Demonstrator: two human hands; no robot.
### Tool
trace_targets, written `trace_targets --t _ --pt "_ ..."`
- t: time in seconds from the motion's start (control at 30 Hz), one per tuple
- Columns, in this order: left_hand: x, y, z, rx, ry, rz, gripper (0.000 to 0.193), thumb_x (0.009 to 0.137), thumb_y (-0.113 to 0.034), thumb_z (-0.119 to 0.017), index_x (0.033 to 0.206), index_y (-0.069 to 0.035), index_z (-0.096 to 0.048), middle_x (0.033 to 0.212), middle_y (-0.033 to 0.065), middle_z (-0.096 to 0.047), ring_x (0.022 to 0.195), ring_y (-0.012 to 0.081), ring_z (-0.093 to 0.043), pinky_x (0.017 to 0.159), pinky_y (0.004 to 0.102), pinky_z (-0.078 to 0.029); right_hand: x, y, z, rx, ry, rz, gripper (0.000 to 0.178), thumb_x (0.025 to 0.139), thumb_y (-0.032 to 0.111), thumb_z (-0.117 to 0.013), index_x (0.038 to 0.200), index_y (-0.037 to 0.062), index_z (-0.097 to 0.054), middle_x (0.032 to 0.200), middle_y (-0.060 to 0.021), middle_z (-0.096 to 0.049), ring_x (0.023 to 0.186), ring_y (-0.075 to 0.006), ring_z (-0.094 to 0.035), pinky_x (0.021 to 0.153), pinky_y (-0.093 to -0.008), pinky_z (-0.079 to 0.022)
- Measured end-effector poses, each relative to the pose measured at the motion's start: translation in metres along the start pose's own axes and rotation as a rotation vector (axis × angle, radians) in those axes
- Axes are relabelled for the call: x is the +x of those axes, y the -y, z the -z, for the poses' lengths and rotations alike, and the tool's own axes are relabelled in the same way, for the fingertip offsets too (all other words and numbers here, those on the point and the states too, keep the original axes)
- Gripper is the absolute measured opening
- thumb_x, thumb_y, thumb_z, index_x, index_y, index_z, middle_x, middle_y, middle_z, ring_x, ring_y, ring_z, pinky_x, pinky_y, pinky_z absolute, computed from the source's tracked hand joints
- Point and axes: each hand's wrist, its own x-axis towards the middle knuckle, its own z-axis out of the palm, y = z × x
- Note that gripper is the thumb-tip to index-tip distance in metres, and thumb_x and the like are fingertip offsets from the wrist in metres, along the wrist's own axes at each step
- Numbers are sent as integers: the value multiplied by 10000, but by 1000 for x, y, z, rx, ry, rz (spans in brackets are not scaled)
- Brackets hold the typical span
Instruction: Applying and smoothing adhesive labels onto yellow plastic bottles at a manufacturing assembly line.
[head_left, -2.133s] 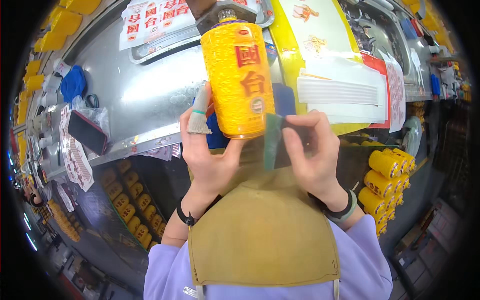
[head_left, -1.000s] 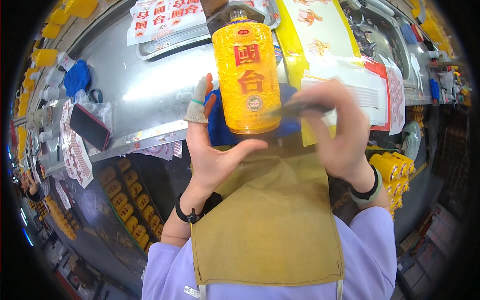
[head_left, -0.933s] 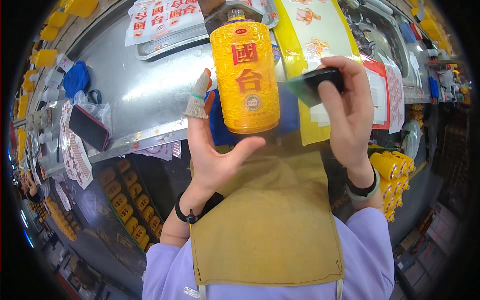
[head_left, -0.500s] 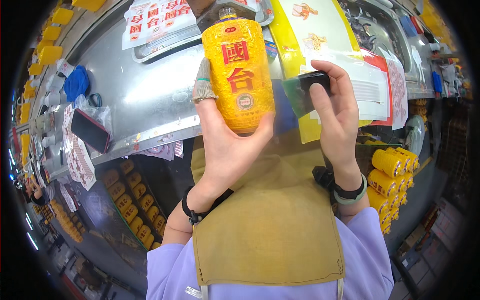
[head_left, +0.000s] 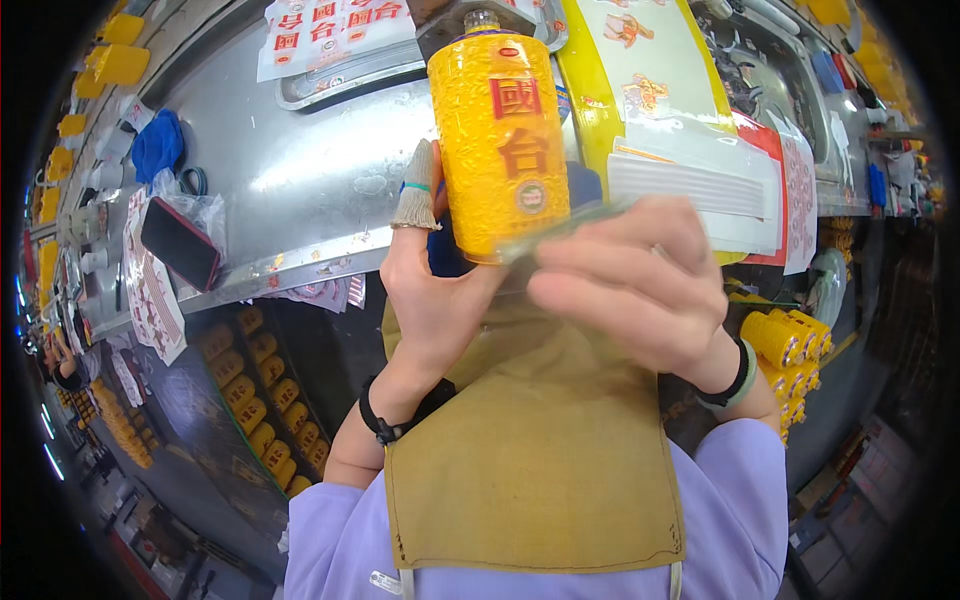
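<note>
A yellow embossed bottle (head_left: pixel 497 160) with red characters and a round emblem on its front stands almost upright in the picture, its neck at the far end. My left hand (head_left: pixel 435 295) grips it at the left side and base, a grey knitted cover (head_left: pixel 416 195) on one finger; other fingers are hidden behind the bottle. Smeared by motion, my right hand (head_left: pixel 640 280) is closed around a flat scraper (head_left: pixel 570 230) with a greenish blade. The blade's edge lies at the bottle's lower right front; whether it touches cannot be made out.
The steel bench (head_left: pixel 285 190) carries a metal tray (head_left: pixel 350 82) with red-printed sheets (head_left: pixel 325 35). To the right lie a yellow-edged sheet (head_left: pixel 585 90) and stacked white strips (head_left: pixel 695 195). A phone (head_left: pixel 180 243) rests at left. Yellow bottles (head_left: pixel 780 345) are stacked at lower right.
My right hand has swung left with the scraper, bringing its blade to the bottle's lower front. The bottle has turned slightly, its characters shifting right; my left hand has moved down its side.
</note>
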Motion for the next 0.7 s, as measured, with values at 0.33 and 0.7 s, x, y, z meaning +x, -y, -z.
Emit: trace_targets --t 0.33,0.7 --pt "-1 2 2 105 -41 -87 910 699 -37 -880 1501 43 -457 1425 183 -575 1221 278 -628 1044 366 -502 -5 1 1 -57 122 21 333 665 136 -747 998 152 -766 1034 32 -745 885 -140 -648 769 -310 -473" --pt "-2 10 13 268 42 -339 863 707 -5 -918 1458 41 -495 1375 151 -573 1256 273 -613 1089 392 -494 8 -33 -8 46 -17 -342 315 696 60 -771 1002 134 -776 949 22 -755 744 -184 -584 722 -315 -420"
